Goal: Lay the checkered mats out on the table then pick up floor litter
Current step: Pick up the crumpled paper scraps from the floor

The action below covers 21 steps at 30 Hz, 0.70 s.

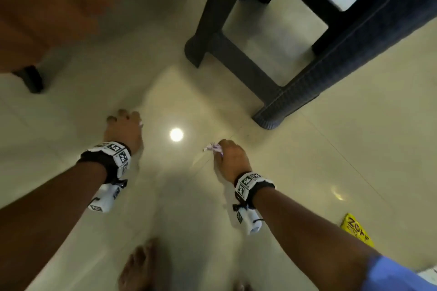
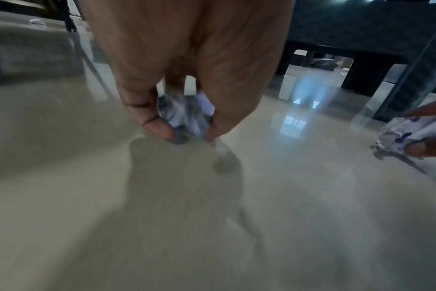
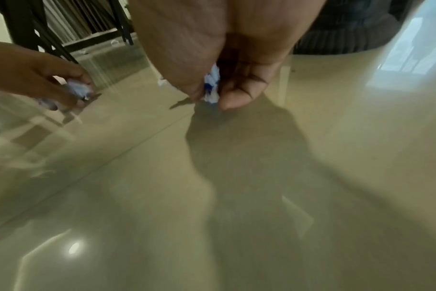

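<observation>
Both hands hang low over a glossy cream tile floor (image 1: pixel 295 172). My left hand (image 1: pixel 124 125) curls round a crumpled white-and-blue paper ball (image 2: pixel 187 116), which its own back hides in the head view. My right hand (image 1: pixel 227 156) pinches another crumpled paper scrap (image 1: pixel 212 147) with blue marks, gripped between thumb and fingers (image 3: pixel 210 88). In the right wrist view the left hand (image 3: pixel 62 88) shows at the left with its paper (image 3: pixel 79 88). No checkered mats are in view.
A dark woven-look table leg and frame (image 1: pixel 267 116) stands just ahead on the right. A brown chair or cabinet (image 1: pixel 47 19) fills the upper left. A yellow printed wrapper (image 1: pixel 357 231) lies at the right. More small white scraps (image 3: pixel 162 81) lie farther off. My bare foot (image 1: pixel 139 264) is below.
</observation>
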Motion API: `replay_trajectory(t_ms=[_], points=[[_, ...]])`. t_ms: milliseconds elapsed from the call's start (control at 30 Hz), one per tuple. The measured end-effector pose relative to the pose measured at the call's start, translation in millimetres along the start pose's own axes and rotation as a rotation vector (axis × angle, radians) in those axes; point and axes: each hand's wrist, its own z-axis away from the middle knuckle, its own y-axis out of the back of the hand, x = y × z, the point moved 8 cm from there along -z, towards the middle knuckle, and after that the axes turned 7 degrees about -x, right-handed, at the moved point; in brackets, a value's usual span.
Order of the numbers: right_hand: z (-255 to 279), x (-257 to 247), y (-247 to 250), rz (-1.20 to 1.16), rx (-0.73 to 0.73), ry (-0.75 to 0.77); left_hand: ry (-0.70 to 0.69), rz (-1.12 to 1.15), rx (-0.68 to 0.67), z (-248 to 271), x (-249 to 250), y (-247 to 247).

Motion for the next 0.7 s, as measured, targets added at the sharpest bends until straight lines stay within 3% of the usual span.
replay_trajectory(t_ms=[167,300,500,700], points=[[83,-16,-28,-0.086,-0.203,-0.033,-0.009,0.255,-0.273,114,4,-54],[142,-40,-34,-0.171,-0.329,-0.1,0.155,0.369,-0.31,220,-4,-39],[216,-102,-27,-0.207,-0.505,-0.054,0.367,0.469,-0.294,352,-30,-3],[272,-188,-28,-0.016,-0.612,0.041,0.533,0.482,-0.297,481,-72,-6]])
